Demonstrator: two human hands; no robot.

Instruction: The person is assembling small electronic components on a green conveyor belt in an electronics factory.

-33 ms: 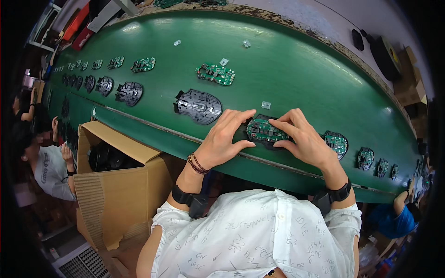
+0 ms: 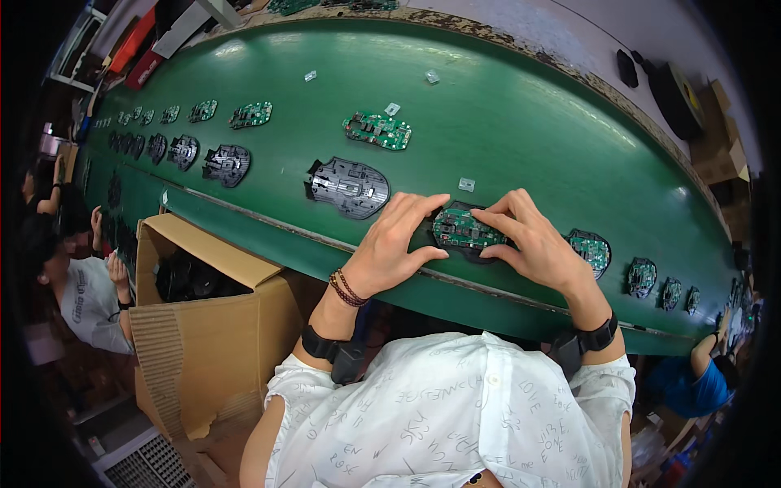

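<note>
A green circuit board [image 2: 468, 229] lies in a black mouse base shell [image 2: 470, 255] on the green bench, between my hands. My left hand [image 2: 396, 242] curves round the left end, thumb at the near edge and fingertips at the far edge. My right hand [image 2: 533, 244] is closed on the right end, its fingers on top of the board and its thumb at the near edge. Part of the shell is hidden by my fingers. Left of my hands rests a bare black mouse base shell [image 2: 350, 187], with a loose circuit board [image 2: 378, 130] beyond it.
Several boards seated in shells [image 2: 590, 254] line the right. Rows of loose boards [image 2: 250, 115] and bare shells [image 2: 227, 164] run left. A small clear plastic piece [image 2: 466, 185] lies just beyond my hands. A cardboard box [image 2: 215, 350] stands left below the bench edge; other people sit at both sides.
</note>
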